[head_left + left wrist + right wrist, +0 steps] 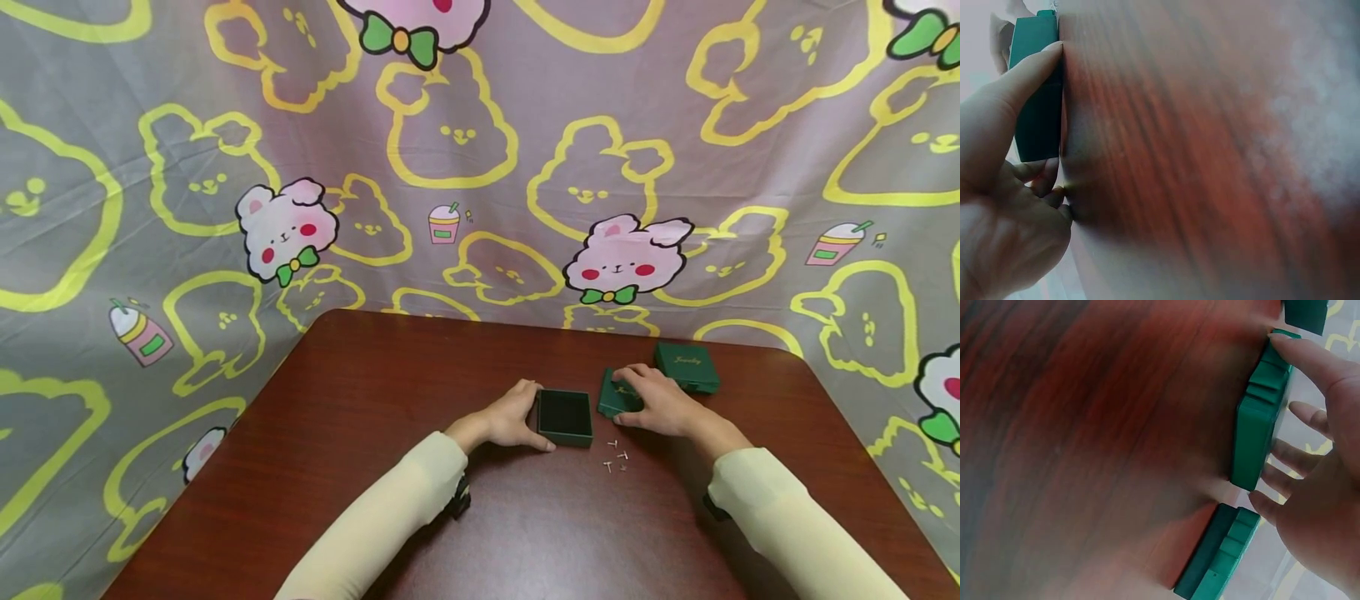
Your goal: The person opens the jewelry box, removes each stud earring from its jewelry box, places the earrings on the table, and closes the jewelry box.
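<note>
My left hand [513, 417] holds a square green box base [566, 438] at its left side, thumb at the near corner and fingers toward the far one. The base lies open side up, with a dark interior. In the left wrist view the thumb lies along the wall of this box [1038, 119]. To its right, my right hand [660, 404] grips a green box lid [609, 402] lying on the table. The right wrist view shows the thumb at one end of the lid [1252, 437] and fingers along its far side. Several tiny silver T-shaped pieces [622, 456] lie nearby.
A second green box [686, 365] with gold lettering, closed, sits behind my right hand. The reddish-brown wooden table [405, 367] meets a patterned curtain [495, 275] at its back edge.
</note>
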### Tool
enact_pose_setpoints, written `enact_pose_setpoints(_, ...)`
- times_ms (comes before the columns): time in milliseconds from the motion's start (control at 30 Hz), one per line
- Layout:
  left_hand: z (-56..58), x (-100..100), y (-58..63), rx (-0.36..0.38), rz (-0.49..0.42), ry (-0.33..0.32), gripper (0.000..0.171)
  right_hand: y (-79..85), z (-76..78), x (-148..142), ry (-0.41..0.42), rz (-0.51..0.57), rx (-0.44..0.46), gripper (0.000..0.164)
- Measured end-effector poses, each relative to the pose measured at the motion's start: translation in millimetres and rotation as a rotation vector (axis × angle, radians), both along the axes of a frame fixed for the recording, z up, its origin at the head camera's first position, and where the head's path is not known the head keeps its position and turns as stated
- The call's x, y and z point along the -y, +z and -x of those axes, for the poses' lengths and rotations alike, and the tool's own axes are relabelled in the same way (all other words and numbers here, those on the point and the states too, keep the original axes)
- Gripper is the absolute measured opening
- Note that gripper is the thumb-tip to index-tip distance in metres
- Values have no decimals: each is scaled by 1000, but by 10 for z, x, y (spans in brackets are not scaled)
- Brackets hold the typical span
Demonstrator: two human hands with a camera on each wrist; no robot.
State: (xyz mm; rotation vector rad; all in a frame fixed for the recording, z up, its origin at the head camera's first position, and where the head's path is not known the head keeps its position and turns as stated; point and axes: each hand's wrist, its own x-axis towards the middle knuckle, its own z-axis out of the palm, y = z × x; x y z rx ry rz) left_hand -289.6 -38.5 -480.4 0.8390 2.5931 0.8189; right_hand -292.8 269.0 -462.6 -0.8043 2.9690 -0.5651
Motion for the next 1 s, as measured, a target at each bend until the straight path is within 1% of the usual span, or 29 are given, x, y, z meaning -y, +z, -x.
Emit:
enact_pose_setpoints(300, -7, -1, 6, 8, -5, 2, 101, -36, 10, -11, -23, 13, 46, 66)
enact_pose_setpoints(500, -9, -7, -2, 9, -5, 0, 102, -36, 9, 4, -23, 54, 37, 70)
enact_pose_setpoints(667, -8, -10, -9, 3, -3, -3, 102, 38, -8, 43, -13, 79, 19, 72)
enact_pose_setpoints(833, -2, -6, -4, -4, -11, -1, 99, 162, -45, 83, 7, 50, -13, 73)
enact_pose_setpoints(933, 1, -1, 6, -3, -11, -1, 100, 213, -59, 87, -3, 41, -4, 70)
enact_pose_setpoints(1000, -1, 2, 13, 6, -7, -1, 102, 209, -64, 74, 0, 45, 19, 69)
